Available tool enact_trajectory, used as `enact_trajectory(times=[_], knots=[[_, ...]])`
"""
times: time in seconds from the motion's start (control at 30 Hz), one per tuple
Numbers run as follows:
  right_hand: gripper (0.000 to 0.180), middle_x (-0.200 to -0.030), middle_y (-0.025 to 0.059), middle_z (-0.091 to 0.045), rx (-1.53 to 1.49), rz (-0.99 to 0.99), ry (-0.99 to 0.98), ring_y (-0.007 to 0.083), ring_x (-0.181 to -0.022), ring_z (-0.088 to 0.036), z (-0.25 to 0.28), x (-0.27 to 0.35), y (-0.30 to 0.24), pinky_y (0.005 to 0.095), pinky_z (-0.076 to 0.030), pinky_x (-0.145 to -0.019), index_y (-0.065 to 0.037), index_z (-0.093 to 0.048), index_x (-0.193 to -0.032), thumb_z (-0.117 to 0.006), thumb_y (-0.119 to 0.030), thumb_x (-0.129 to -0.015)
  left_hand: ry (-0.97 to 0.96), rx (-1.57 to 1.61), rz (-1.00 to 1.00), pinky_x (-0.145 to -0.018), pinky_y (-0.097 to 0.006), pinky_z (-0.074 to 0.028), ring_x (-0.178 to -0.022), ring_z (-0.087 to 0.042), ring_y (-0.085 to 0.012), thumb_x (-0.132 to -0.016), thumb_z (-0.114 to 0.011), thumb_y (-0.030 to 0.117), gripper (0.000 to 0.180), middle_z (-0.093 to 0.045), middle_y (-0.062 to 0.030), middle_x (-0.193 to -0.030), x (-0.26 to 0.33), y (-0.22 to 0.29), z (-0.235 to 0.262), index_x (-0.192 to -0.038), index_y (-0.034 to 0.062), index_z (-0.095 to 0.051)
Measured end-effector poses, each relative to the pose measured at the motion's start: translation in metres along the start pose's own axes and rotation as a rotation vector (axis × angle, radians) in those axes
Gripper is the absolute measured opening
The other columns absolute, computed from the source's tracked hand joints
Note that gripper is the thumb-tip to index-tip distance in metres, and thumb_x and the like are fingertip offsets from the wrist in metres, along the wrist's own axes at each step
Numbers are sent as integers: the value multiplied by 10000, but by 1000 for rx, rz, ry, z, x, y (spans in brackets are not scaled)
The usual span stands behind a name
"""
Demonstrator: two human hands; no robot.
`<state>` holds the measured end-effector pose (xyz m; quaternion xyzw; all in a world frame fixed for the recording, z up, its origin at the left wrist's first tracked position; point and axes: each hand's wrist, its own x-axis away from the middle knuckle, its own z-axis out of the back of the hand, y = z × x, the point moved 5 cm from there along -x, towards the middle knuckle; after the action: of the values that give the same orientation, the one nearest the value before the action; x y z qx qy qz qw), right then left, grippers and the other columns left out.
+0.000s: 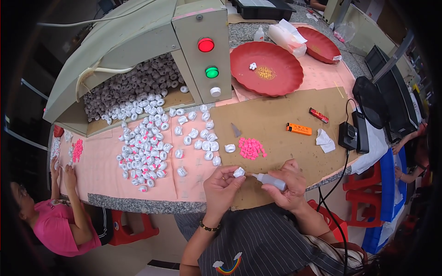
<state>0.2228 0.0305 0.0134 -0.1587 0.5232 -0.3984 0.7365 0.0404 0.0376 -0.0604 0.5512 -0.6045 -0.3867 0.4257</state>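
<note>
Between the thumb and fingers of my left hand (222, 186) is a small white molded piece (239, 172). My right hand (291, 186) is closed round a small translucent squeeze bottle (272, 181), its thin nozzle pointing left at the white piece. Whether the tip touches the piece is too small to tell. Just beyond my hands, on a brown cardboard sheet (281, 106), lies a heap of small pink pieces (251, 148). A single white piece (229, 148) sits beside that heap, and a pointed grey sliver (236, 130) lies behind it.
Many white pieces (147, 152), some with pink bits, cover the pink sheet at left, before a grey machine (200, 27) with lit buttons. An orange lighter (299, 129), a black adapter (347, 135) and a red tray (287, 80) stand farther off. A co-worker (60, 225) sits at left.
</note>
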Motion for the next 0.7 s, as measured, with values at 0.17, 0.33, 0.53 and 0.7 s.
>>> enact_trajectory(times=[0.17, 0.33, 0.53, 0.7], knots=[[320, -616, 52, -553, 17, -3, -10, 202, -529, -471, 1, 0, -2, 322, -357, -626, -14, -648, -864, -821, -125, -619, 7, 20, -24, -713, -210, -524, -836, -642, -111, -821, -626, -108, 244, -651, -102, -962, 0, 0, -1, -1053, -59, -567], [312, -607, 54, -555, 2, 2, -31, 200, -519, -477, 1, 1, -3, 327, -363, -628, -11, -646, -855, -820, -127, -623, 27, 20, -25, -713, -207, -524, -834, -642, -112, -819, -625, -114, 245, -646, -98, -962, 0, 0, -1, -1051, -60, -568], [300, -601, 52, -556, -12, -2, -21, 200, -512, -479, 0, 0, -2, 329, -368, -624, -13, -647, -847, -818, -126, -628, 20, 6, -22, -717, -208, -526, -834, -641, -112, -814, -626, -119, 251, -644, -91, -963, -1, -2, 0, -1052, -56, -577], [299, -604, 58, -564, -16, -11, -15, 206, -511, -480, 1, 0, -2, 327, -368, -622, -11, -647, -848, -816, -125, -629, 20, -15, -28, -720, -208, -527, -835, -639, -110, -809, -631, -123, 259, -642, -89, -969, 0, -1, 0, -1053, -51, -582]])
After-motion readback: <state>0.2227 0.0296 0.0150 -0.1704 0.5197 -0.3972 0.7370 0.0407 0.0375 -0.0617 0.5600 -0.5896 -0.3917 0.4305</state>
